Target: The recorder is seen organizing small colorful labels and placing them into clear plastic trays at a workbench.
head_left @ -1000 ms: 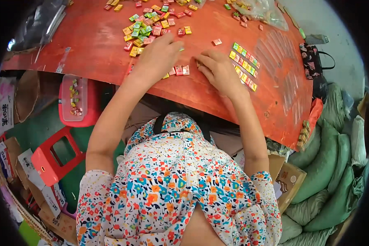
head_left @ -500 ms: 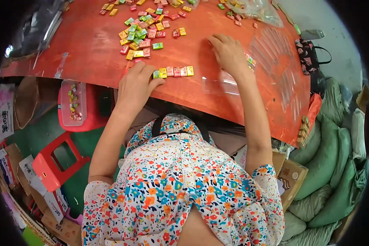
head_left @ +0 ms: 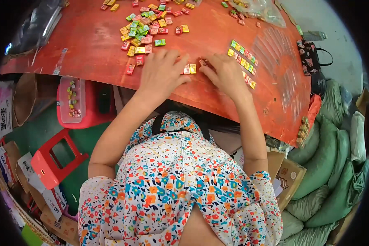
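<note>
My left hand (head_left: 162, 76) lies over a row of small boxes (head_left: 189, 69) near the table's front edge. Its fingers are spread, and it hides most of the row; only the right end shows between index finger and thumb. Close by, my right hand (head_left: 225, 74) is closed, with a small red box (head_left: 203, 62) at its fingertips, just right of the row. Past the left hand spreads a loose heap of red, yellow, green and pink small boxes (head_left: 160, 42). Several neat rows of the same boxes (head_left: 245, 63) lie beside the right hand.
Clear plastic strips (head_left: 281, 61) fan out on the red table (head_left: 94, 49). A plastic bag (head_left: 262, 14) lies at the far right. Below the left edge, a clear tub (head_left: 72, 110) with small pieces rests on a red stool (head_left: 63, 123). Green sacks (head_left: 322, 160) are piled right.
My left hand has moved right over the row. My right hand has come in from the right and lower, taking a small red box at its fingertips and uncovering the neat rows.
</note>
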Available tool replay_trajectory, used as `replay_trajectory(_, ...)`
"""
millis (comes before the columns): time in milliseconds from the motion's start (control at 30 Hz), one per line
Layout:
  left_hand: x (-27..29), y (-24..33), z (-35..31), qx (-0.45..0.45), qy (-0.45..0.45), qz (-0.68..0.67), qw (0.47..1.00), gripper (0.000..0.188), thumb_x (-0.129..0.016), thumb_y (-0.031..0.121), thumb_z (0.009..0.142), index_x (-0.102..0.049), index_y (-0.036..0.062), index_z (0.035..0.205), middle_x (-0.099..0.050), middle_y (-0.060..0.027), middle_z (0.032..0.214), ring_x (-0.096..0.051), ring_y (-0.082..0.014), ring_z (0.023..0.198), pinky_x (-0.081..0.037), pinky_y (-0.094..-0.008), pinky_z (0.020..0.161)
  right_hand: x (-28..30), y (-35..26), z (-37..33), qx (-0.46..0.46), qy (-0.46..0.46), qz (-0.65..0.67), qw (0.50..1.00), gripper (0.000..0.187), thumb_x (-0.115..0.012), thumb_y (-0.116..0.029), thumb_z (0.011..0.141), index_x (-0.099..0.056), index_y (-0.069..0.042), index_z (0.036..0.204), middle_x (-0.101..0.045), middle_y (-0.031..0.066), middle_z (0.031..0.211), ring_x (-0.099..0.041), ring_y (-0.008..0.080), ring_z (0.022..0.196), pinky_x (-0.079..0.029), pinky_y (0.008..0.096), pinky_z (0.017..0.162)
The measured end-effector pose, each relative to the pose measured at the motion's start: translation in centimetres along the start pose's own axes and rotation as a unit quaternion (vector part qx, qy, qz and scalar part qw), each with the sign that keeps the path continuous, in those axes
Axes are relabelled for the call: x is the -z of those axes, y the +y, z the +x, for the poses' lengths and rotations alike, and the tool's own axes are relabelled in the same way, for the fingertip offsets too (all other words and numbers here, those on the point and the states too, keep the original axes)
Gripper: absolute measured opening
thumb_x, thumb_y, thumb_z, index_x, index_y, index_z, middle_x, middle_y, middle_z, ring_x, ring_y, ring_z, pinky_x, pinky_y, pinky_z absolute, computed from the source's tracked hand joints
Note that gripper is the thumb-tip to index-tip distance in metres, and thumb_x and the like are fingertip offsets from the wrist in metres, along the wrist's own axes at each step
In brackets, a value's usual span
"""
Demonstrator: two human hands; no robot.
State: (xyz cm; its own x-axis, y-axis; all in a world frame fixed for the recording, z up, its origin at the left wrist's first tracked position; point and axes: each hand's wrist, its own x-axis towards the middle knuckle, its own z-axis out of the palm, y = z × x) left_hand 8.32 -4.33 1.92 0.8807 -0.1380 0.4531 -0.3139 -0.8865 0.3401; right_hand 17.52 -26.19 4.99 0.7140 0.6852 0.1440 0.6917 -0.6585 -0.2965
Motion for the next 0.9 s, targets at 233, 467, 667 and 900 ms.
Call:
replay_trajectory(233, -3.7, 0.9, 1.7, -0.048, 0.005, 0.012, 0.999, 0.031, -0.076, 0.029, 0.075, -0.066, 0.0121, 0.098, -0.057, -0.0004, 0.094, -0.054, -0.021, 0.095, -0.041, -0.0376, 0.077, -1.1, -0.3, -0.9, 0.031, 0.048, 0.0, 0.998, 0.026, -0.07, -0.024, 0.084, -0.068, -0.005, 0.103, -0.069, 0.0118, 0.09, -0.065, 0.0319, 0.084, -0.05, 0.0423, 0.072)
replay_trajectory(467, -2.4, 0.3, 0.8, -0.02, 0.032, -0.009, 0.999, 0.034, -0.075, 0.027, 0.077, -0.065, 0.0103, 0.105, -0.058, -0.0059, 0.106, -0.056, -0.0241, 0.1, -0.044, -0.0406, 0.085, -1.7, -1.2, -0.6, 0.044, 0.059, -0.016, 0.997, 0.032, -0.072, -0.026, 0.083, -0.068, -0.006, 0.108, -0.068, 0.0112, 0.093, -0.064, 0.0315, 0.089, -0.05, 0.0396, 0.078)
replay_trajectory(667, 2.7, -1.0, -2.1, 0.103, -0.066, -0.042, 0.992, 0.05, -0.076, 0.028, 0.079, -0.059, 0.0032, 0.119, -0.056, -0.0114, 0.113, -0.06, -0.0325, 0.101, -0.053, -0.0435, 0.078, -1.4, 1.0, -0.3, 0.095, 0.049, 0.069, 0.992, 0.039, -0.073, -0.022, 0.083, -0.065, -0.004, 0.116, -0.064, 0.0123, 0.1, -0.063, 0.0318, 0.091, -0.05, 0.0396, 0.078)
replay_trajectory(900, 1.6, -1.1, -0.9, 0.117, -0.116, -0.063, 0.984, 0.043, -0.076, 0.026, 0.08, -0.061, 0.0082, 0.117, -0.055, -0.0115, 0.109, -0.063, -0.0322, 0.092, -0.053, -0.0443, 0.074, -2.1, -0.6, 0.8, 0.095, 0.006, 0.069, 0.993, 0.037, -0.072, -0.022, 0.083, -0.066, -0.008, 0.117, -0.065, 0.0107, 0.104, -0.062, 0.0307, 0.095, -0.049, 0.0406, 0.083)
